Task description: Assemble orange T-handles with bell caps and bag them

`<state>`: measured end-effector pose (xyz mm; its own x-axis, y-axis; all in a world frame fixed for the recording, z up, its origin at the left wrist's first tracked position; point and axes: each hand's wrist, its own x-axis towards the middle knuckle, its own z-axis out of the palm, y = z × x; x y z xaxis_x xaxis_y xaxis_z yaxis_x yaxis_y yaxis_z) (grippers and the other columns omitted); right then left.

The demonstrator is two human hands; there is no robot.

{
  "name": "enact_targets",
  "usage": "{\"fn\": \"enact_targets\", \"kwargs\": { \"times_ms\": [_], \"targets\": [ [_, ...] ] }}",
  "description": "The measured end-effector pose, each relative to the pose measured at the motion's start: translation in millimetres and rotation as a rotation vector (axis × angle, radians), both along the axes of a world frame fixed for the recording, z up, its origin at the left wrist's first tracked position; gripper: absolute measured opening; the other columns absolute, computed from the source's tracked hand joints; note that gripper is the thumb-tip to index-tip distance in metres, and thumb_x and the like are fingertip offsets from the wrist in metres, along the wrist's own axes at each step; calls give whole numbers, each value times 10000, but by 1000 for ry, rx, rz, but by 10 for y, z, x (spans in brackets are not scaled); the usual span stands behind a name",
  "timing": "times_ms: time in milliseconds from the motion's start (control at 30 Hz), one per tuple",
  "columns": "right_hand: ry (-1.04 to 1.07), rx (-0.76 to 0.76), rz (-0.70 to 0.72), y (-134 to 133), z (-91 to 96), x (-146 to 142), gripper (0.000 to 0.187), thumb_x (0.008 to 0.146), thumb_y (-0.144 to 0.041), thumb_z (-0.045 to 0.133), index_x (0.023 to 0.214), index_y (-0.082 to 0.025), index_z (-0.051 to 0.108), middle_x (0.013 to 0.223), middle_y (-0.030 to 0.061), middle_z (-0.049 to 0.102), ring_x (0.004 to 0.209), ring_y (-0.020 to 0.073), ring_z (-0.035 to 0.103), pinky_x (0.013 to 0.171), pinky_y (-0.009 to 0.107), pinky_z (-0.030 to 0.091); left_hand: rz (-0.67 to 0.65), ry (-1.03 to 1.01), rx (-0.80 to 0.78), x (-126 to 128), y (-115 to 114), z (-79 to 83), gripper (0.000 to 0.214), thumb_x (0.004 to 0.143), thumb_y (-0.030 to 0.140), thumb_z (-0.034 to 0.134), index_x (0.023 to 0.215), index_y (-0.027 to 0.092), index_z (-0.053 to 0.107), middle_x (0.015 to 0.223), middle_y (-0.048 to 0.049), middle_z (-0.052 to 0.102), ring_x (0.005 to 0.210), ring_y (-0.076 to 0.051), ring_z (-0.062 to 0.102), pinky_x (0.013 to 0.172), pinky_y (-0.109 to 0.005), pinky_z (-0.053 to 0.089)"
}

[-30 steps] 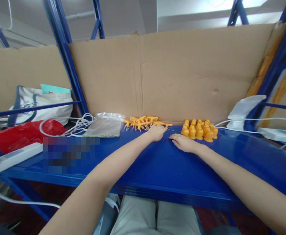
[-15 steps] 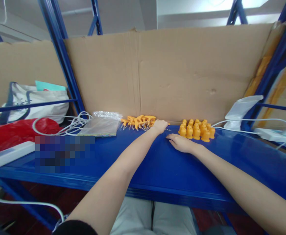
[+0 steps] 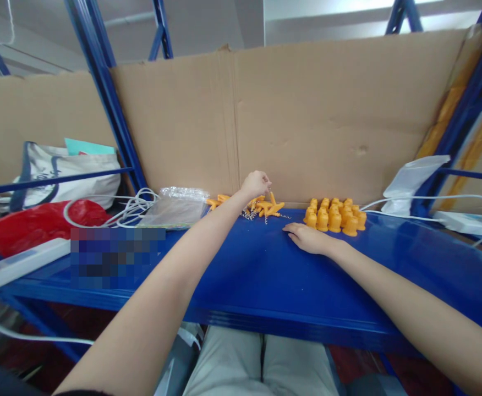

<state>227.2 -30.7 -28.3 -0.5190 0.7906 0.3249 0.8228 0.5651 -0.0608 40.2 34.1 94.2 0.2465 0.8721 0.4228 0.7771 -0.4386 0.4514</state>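
My left hand [image 3: 257,182] is raised over a pile of orange branched pieces with small metal chains [image 3: 261,207], its fingers pinched together. Just below the fingertips an orange piece with a thin chain [image 3: 272,198] stands upright, its chain appearing to run up into the pinch. My left forearm covers part of the pile. On the blue table [image 3: 261,275] my right hand [image 3: 307,238] lies flat, fingers stretched out and nothing in them. Close behind it, several small orange bell-shaped pieces [image 3: 334,220] stand upright in rows.
Clear plastic bags [image 3: 175,209] lie left of the pile, beside coiled white cables [image 3: 136,206]. A red bag [image 3: 38,225] and a white cloth bag [image 3: 71,176] are further left. Cardboard [image 3: 299,121] walls off the back. A white plastic pouch [image 3: 414,179] leans at the right post.
My left hand has risen from the pile and moved slightly left, drawing an orange piece upright by its chain. My right hand rests nearly where it was.
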Motion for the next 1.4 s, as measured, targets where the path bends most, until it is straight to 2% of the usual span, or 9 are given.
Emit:
{"fn": "enact_targets", "kwargs": {
  "times_ms": [133,267,367,533,733,933,1200,1400],
  "targets": [
    [18,10,3,29,-22,8,384,882,-138,444,1194,-170,666,1253,122,662,1165,242,621,1021,403,485,14,-27,-81,-184,-156,-24,133,884,174,597,940,84,677,747,-72,725,593,-111,650,662,-233,513],
    [7,-12,-25,16,-9,-1,391,885,-140,432,1202,-152,661,1264,132,654,1180,248,611,1025,400,481,94,11,-94,-306,-312,-96,109,866,167,602,873,100,687,691,-54,712,601,-121,655,653,-220,508],
    [-8,-11,-23,9,0,2,398,887,-140,426,1215,-145,653,1271,133,650,1186,249,607,1025,409,481,130,-45,-138,-356,-365,-134,116,865,145,582,887,92,683,703,-62,713,598,-125,657,611,-209,498],
    [0,17,-6,20,-10,16,383,887,-148,442,1199,-175,663,1252,109,665,1173,235,617,1015,398,493,139,-231,-194,-400,-334,-242,121,875,126,552,889,80,663,700,-59,699,537,-106,622,537,-191,475],
    [14,6,3,25,-21,21,395,881,-132,441,1208,-157,662,1262,122,658,1185,242,610,1042,410,471,101,-340,-159,-412,-322,-462,85,877,140,560,862,115,640,520,36,585,441,-92,557,485,-179,434],
    [32,16,9,47,-37,41,401,872,-134,452,1208,-187,665,1264,105,660,1188,245,608,1031,426,482,56,-316,-173,-419,-355,-590,175,901,208,551,743,153,600,454,63,515,411,-91,523,476,-182,415],
    [24,-18,-7,6,2,18,395,879,-129,439,1205,-143,660,1284,138,641,1204,255,597,1055,431,459,25,-247,-110,-462,-284,-734,307,937,308,523,671,162,564,495,29,532,419,-87,519,475,-195,405],
    [22,13,-1,15,-17,24,385,878,-132,440,1184,-162,671,1253,121,663,1183,241,611,1035,413,474,-13,-185,-216,-478,-229,-862,218,887,274,600,708,156,563,501,43,550,380,-75,496,422,-176,363]
  ]
}}
